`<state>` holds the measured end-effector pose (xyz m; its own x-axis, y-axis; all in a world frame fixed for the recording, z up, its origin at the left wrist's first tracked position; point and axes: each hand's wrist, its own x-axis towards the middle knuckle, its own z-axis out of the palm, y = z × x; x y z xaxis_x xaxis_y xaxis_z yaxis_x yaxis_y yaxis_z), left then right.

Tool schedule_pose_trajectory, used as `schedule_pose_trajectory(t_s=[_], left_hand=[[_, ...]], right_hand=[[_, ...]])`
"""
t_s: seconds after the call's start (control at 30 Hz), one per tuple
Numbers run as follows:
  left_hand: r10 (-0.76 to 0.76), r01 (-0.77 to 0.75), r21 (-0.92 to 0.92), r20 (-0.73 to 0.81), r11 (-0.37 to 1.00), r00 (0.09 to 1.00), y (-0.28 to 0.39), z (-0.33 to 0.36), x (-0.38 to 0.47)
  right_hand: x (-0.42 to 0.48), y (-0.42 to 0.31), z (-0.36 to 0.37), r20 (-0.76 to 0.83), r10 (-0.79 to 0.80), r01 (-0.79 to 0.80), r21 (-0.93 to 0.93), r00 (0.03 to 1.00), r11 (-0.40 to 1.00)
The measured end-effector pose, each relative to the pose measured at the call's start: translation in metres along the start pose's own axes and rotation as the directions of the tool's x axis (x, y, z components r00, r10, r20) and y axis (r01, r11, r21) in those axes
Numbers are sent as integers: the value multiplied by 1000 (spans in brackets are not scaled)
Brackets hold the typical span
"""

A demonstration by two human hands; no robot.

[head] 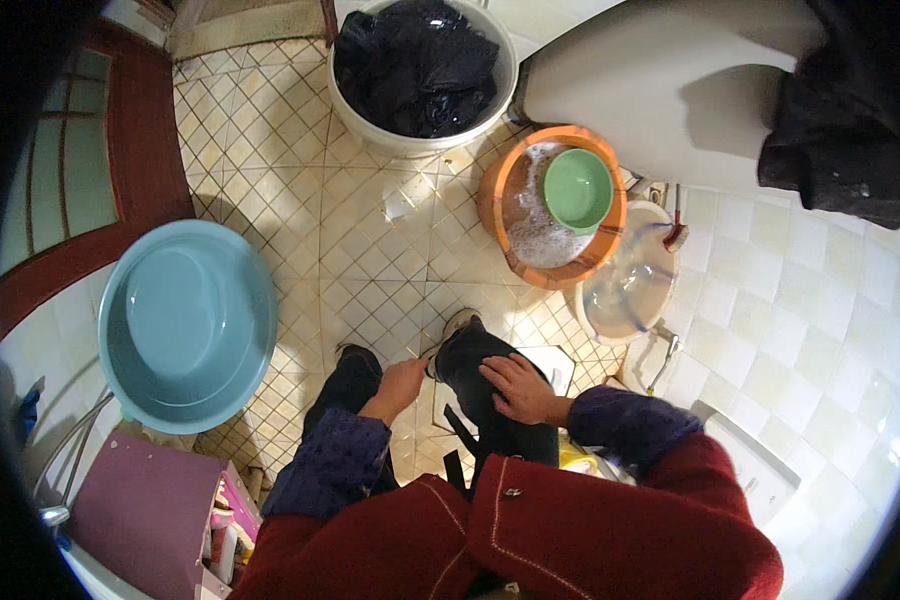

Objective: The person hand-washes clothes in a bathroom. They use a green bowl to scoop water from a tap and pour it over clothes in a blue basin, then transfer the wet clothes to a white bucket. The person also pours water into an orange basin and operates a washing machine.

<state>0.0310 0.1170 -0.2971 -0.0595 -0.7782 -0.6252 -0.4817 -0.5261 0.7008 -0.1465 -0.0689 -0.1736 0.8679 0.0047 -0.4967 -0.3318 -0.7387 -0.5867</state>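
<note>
My left hand (400,388) is beside the inner side of my left leg (352,379), its fingers curled. Whether anything is inside that hand is hidden. My right hand (523,390) rests palm down on my right trouser leg (469,360), fingers spread a little and nothing held. Ahead to the right stands an orange basin (495,202) of foamy water, with a green bowl (579,187) inside it near its right side. A large white tub (390,144) farther ahead holds dark wet cloth (420,67). To the left is a blue basin (172,315) with nothing visible in it.
A pale basin of water (630,277) sits against the tiled wall (765,285), near a small tap (671,349). Dark cloth (832,142) hangs over a grey-white appliance (645,67). A purple box (150,502) stands left, below a brown door frame (146,127). Tiled floor (360,247) lies between.
</note>
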Motion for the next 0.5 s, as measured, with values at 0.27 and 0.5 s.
schedule_pose_trajectory(t_s=[0.27,0.5], left_hand=[[97,-87,58,-220,995,971,40,-52,-93],[-60,64,8,-246,998,967,69,-147,-163]], right_hand=[[-6,-50,22,-214,81,-105,-103,974,989],[-40,-88,-37,-364,670,-540,402,647,739]])
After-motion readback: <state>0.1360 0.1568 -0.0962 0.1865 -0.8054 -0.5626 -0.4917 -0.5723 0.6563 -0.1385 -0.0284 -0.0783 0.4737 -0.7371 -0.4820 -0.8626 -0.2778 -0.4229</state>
